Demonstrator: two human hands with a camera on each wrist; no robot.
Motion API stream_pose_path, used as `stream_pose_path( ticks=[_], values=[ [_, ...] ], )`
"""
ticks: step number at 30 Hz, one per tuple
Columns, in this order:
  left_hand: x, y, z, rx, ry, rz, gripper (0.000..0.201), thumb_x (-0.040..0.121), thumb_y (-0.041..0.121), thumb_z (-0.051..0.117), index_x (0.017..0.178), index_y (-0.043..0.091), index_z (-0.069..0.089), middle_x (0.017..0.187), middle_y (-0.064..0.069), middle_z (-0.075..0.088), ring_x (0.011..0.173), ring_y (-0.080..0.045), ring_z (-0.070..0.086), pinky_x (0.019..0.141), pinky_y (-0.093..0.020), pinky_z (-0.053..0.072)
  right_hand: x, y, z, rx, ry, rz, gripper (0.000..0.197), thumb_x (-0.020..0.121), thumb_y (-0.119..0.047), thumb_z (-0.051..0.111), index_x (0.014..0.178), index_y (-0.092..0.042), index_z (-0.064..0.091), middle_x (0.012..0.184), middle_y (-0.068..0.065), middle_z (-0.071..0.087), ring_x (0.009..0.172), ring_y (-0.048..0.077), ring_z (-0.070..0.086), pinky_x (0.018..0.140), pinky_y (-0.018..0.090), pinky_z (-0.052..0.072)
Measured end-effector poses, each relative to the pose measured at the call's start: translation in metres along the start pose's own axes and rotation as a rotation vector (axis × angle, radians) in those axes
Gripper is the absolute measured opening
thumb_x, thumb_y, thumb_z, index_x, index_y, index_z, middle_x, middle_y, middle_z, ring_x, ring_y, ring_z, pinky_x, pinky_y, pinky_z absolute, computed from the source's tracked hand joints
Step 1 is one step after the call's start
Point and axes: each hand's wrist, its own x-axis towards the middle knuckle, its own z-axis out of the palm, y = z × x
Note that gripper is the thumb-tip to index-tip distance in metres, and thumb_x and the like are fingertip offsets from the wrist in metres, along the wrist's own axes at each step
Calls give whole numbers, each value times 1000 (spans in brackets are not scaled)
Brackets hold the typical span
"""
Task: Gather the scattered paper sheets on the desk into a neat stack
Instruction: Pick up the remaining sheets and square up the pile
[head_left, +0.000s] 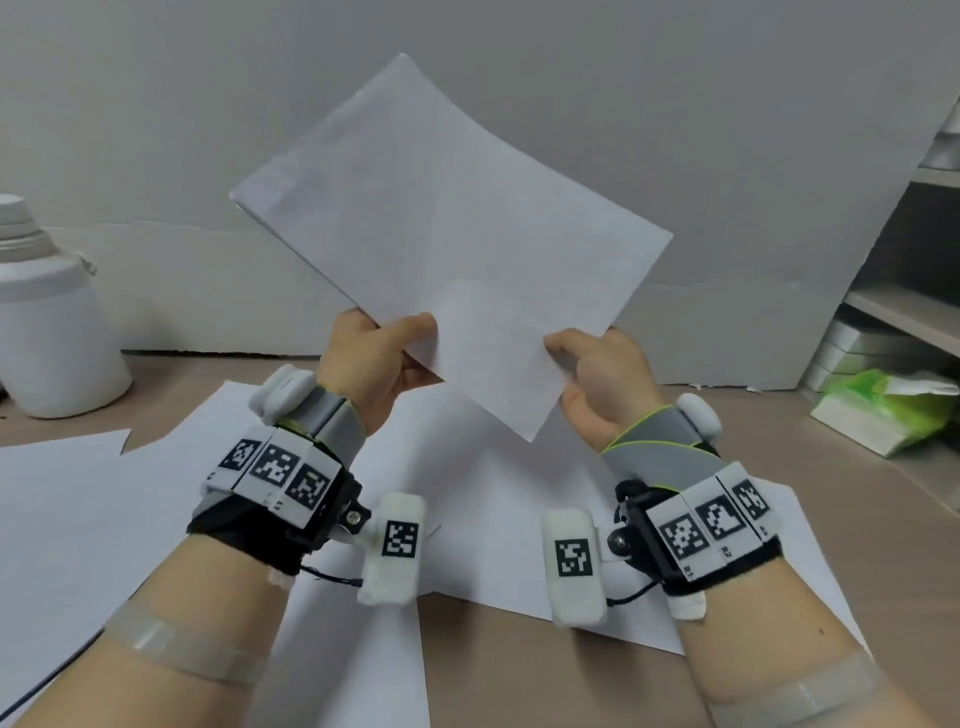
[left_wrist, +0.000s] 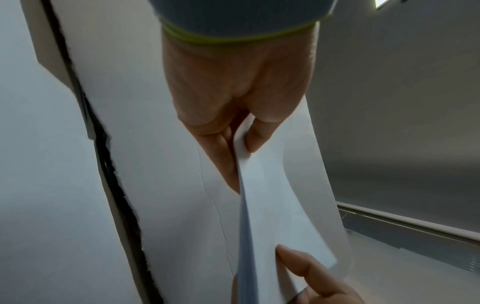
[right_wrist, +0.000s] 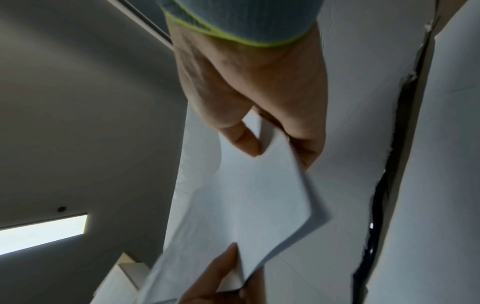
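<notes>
Both hands hold a small bunch of white paper sheets (head_left: 447, 218) up in the air above the desk, tilted with one corner pointing down. My left hand (head_left: 382, 353) pinches its lower left edge, thumb in front. On the lower right edge my right hand (head_left: 589, 364) pinches the same bunch. The left wrist view shows the left thumb (left_wrist: 257, 135) on the held sheets (left_wrist: 275, 195). In the right wrist view the right thumb (right_wrist: 246, 142) lies on the sheets (right_wrist: 254, 197). More white sheets (head_left: 156, 499) lie scattered flat on the brown desk (head_left: 519, 670) under my wrists.
A white jug (head_left: 47, 322) with a lid stands at the back left of the desk. Grey shelves (head_left: 904, 291) rise at the right, with a green and white packet (head_left: 888, 405) in front of them. A pale wall panel (head_left: 727, 322) runs along the back.
</notes>
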Motion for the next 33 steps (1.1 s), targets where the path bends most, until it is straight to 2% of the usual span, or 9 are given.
stream_pose_path(
  ticks=[4,10,14,16,19,21,25,29,33],
  values=[
    [-3,11,-27,64,148,3,28,88,-4,62,115,0,60,102,-15,70,81,-33,71,62,-38,60,-9,1,7,-130,-78,147,2,90,-13,62,90,-13,64,86,8,65,79,26,64,78,39,54],
    [-19,2,-73,22,383,-84,19,85,-8,58,102,0,60,99,-19,65,73,-32,69,51,-34,59,-27,20,23,-638,-205,371,41,92,-50,55,111,-14,66,109,8,74,94,26,66,95,41,49],
    [-27,-9,-75,-102,400,-143,16,91,-8,54,106,-3,52,90,-20,62,56,-27,66,45,-31,56,-39,37,23,-1007,-217,279,49,98,-44,48,123,-4,64,123,13,68,77,14,55,70,25,41],
    [-29,-9,-72,-143,404,-145,21,91,-8,53,111,-1,48,88,-19,61,62,-31,65,45,-32,57,-40,42,16,-1106,-207,285,52,99,-42,46,119,2,65,120,16,70,83,20,57,74,27,43],
    [-37,-10,-66,-116,383,-168,14,91,-8,54,97,3,48,86,-17,61,64,-30,64,47,-36,60,-40,45,2,-1152,-156,298,50,96,-43,48,112,-1,70,112,10,74,103,28,67,100,34,48],
    [-41,-12,-61,-93,348,-181,14,91,-8,55,89,4,49,85,-16,62,65,-29,65,49,-36,60,-39,44,-7,-1186,-147,286,49,96,-39,48,111,2,69,111,12,74,98,28,66,104,39,47],
    [-42,-20,-56,-128,285,-208,14,92,-9,55,87,4,50,88,-16,63,68,-31,65,49,-37,61,-38,40,-28,-1253,-109,264,44,94,-41,51,101,-4,73,105,9,76,103,29,69,102,39,49],
    [-44,-28,-50,-165,260,-250,14,92,-9,55,103,-2,50,95,-20,61,68,-31,66,46,-31,57,-39,34,-43,-1332,-93,261,35,93,-34,54,88,-4,70,108,11,75,82,23,60,85,32,50],
    [-51,-28,-41,-180,253,-266,14,92,-10,53,88,2,48,90,-18,60,66,-31,64,44,-31,56,-46,28,-48,-1458,-123,257,31,91,-34,58,90,-8,73,98,8,74,84,25,63,79,31,50]
  ],
)
